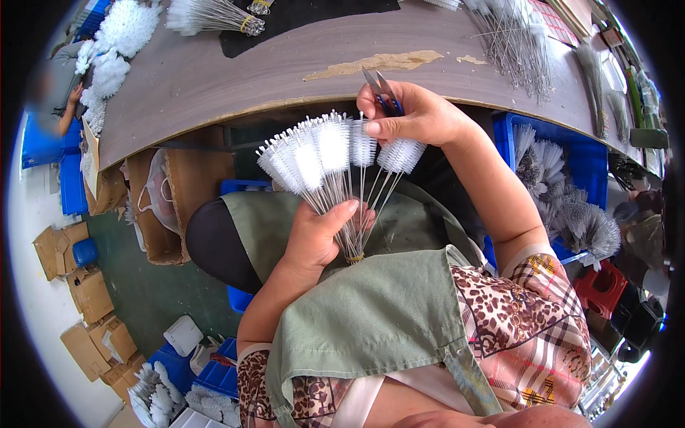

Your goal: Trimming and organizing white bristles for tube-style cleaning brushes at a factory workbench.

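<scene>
Over the lap (250, 230), the left hand (316, 234) clasps a fanned white wire-brush bundle (332, 146) by its stems (352, 244), bristled heads (298, 165) pointing away from the body, the rightmost nearest the right hand (421, 116), which grasps scissors (389, 100).

a long, flat, grey-brown wooden counter (235, 89) runs before the person. on it, a white, fluffy bristle pile (128, 28) lies far left; thin, straight metal wire brushes (510, 57) lie right. nearer than the counter, a fan of white, cylindrical, wire-stemmed brushes (307, 157) sits in the left grip (317, 232); pointed, blue-handled metal scissors (385, 93) lie in the right grip (421, 114), by the fan's right side. a brown, boxy cardboard carton (203, 171) stands left, a blue, rectangular plastic crate (504, 135) right.
</scene>
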Action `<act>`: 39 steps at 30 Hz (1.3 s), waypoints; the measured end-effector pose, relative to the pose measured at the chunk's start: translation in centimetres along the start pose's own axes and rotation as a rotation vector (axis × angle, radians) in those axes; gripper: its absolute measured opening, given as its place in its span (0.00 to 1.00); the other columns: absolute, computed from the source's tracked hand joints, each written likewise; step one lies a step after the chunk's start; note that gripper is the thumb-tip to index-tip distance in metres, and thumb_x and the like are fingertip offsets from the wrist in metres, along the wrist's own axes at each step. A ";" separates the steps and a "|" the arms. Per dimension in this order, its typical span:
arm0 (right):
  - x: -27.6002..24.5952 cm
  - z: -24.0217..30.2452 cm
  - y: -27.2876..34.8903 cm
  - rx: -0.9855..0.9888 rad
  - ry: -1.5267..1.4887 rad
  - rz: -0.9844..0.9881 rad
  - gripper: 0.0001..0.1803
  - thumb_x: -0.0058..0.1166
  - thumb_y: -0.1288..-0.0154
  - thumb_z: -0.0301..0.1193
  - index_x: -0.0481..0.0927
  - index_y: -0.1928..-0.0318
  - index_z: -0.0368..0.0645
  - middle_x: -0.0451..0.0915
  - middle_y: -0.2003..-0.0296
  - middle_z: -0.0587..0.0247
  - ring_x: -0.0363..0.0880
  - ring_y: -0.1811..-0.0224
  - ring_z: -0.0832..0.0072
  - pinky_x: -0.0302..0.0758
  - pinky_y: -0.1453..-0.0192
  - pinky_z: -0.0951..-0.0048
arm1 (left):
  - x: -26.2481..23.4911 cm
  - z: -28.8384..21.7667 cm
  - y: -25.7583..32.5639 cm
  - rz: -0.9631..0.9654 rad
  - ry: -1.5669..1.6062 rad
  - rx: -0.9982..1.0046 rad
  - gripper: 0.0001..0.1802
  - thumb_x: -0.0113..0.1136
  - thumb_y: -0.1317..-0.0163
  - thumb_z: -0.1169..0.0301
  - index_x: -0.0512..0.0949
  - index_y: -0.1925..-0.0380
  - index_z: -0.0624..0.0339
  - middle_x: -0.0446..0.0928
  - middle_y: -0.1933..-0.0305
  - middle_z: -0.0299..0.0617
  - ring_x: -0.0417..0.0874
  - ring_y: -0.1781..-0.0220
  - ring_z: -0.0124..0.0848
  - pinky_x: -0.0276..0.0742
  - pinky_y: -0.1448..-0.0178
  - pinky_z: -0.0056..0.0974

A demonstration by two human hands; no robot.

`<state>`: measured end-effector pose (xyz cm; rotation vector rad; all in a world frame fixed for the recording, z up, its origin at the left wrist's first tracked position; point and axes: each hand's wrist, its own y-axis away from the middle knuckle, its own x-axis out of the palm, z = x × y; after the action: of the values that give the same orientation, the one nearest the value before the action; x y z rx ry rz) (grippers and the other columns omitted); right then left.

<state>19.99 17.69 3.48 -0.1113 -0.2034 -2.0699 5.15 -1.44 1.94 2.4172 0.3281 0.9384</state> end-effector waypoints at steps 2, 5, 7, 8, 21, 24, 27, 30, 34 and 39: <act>-0.6 -0.5 0.0 -0.008 0.003 0.002 0.14 0.64 0.44 0.33 0.70 0.67 0.44 0.70 0.75 0.75 0.67 0.73 0.86 0.66 0.67 0.82 | 0.0 0.1 -0.1 0.012 0.003 0.010 0.13 0.58 0.44 0.76 0.72 0.59 0.70 0.77 0.66 0.50 0.82 0.63 0.42 0.83 0.58 0.47; -1.6 -1.7 -0.3 0.016 0.097 0.070 0.16 0.65 0.45 0.34 0.69 0.68 0.44 0.70 0.75 0.75 0.66 0.74 0.86 0.64 0.69 0.82 | -0.2 0.1 -0.1 0.041 -0.020 0.017 0.13 0.58 0.45 0.76 0.71 0.59 0.69 0.77 0.65 0.50 0.82 0.63 0.43 0.83 0.58 0.48; -1.5 -2.0 -0.6 -0.039 0.105 0.059 0.16 0.66 0.46 0.36 0.70 0.71 0.44 0.69 0.75 0.76 0.64 0.75 0.86 0.61 0.70 0.81 | -0.2 0.0 -0.2 0.054 -0.042 0.001 0.14 0.58 0.45 0.76 0.71 0.59 0.68 0.77 0.65 0.50 0.82 0.62 0.42 0.82 0.57 0.48; -1.1 -1.9 -0.7 -0.040 0.105 0.057 0.16 0.66 0.46 0.36 0.70 0.71 0.44 0.69 0.75 0.76 0.64 0.75 0.86 0.61 0.70 0.81 | -0.2 0.0 -0.2 0.055 -0.043 -0.001 0.14 0.58 0.45 0.76 0.71 0.59 0.68 0.77 0.65 0.50 0.82 0.62 0.42 0.82 0.57 0.48; 0.0 -0.3 -0.3 0.019 0.065 -0.064 0.14 0.60 0.41 0.31 0.74 0.59 0.37 0.73 0.73 0.69 0.75 0.69 0.79 0.73 0.61 0.76 | -0.3 0.1 0.0 0.002 -0.027 0.017 0.16 0.60 0.48 0.77 0.71 0.58 0.64 0.75 0.63 0.43 0.79 0.62 0.35 0.82 0.57 0.49; -0.2 0.0 -0.2 0.013 0.024 -0.007 0.15 0.59 0.40 0.28 0.73 0.54 0.38 0.74 0.72 0.69 0.75 0.69 0.80 0.71 0.60 0.78 | -0.3 0.0 -0.2 -0.010 -0.022 0.007 0.16 0.60 0.48 0.77 0.71 0.59 0.64 0.74 0.63 0.44 0.79 0.63 0.35 0.82 0.57 0.49; 0.0 -0.2 0.0 0.015 0.021 -0.013 0.15 0.59 0.41 0.29 0.74 0.54 0.40 0.76 0.71 0.69 0.75 0.68 0.81 0.70 0.59 0.78 | 0.1 0.0 0.2 -0.025 -0.017 0.000 0.15 0.60 0.47 0.77 0.71 0.59 0.65 0.74 0.63 0.44 0.80 0.64 0.35 0.82 0.57 0.49; -0.1 0.1 0.3 0.037 -0.032 0.014 0.15 0.59 0.40 0.29 0.74 0.54 0.39 0.76 0.70 0.69 0.74 0.68 0.82 0.70 0.60 0.78 | -0.1 0.2 0.3 -0.035 -0.011 0.005 0.14 0.59 0.46 0.78 0.71 0.59 0.65 0.74 0.64 0.44 0.80 0.64 0.35 0.82 0.57 0.49; -0.4 -0.5 0.9 -0.036 -0.113 0.068 0.13 0.54 0.37 0.25 0.71 0.53 0.36 0.73 0.68 0.68 0.73 0.68 0.80 0.70 0.61 0.78 | -0.1 0.3 0.7 -0.064 -0.005 0.020 0.13 0.58 0.46 0.78 0.71 0.60 0.65 0.74 0.64 0.44 0.79 0.64 0.35 0.82 0.56 0.50; -0.1 -0.2 1.5 -0.093 -0.135 0.065 0.13 0.52 0.37 0.23 0.72 0.52 0.35 0.72 0.66 0.67 0.71 0.68 0.80 0.69 0.60 0.78 | 0.3 0.3 1.2 -0.066 -0.004 0.038 0.12 0.58 0.45 0.79 0.71 0.59 0.66 0.74 0.63 0.43 0.81 0.64 0.36 0.82 0.59 0.44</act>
<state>21.37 17.04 3.37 -0.3110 -0.1835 -2.0085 5.58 -2.43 2.61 2.4265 0.4252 0.9052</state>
